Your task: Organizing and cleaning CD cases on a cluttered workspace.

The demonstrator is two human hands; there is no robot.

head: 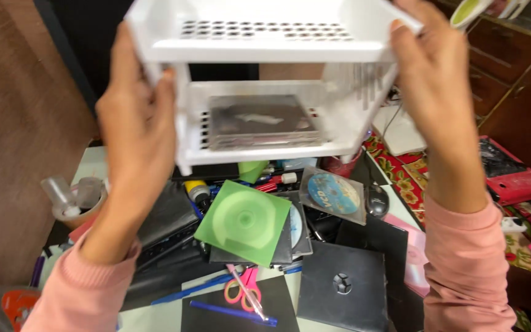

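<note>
White two-tier plastic rack (265, 43), held up in the air above the bench (155, 316), has its long axis running left to right and its open front facing the camera. The left hand (133, 129) grips its left end, fingers wrapped round the upright; the right hand (431, 86) clasps the right end, fingers closed over the top corner. A stack of clear disc cases (259, 123) lies flat on the lower tier. Below, the bench is crowded: a green square disc sleeve (243, 221), a clear-sleeved disc with a blue and yellow label (334, 193), black disc cases (342, 286), pink-handled scissors (244, 292), blue pens (228, 310). A tape roll (78, 200) sits at the left edge. Little bare room shows under the rack.
</note>
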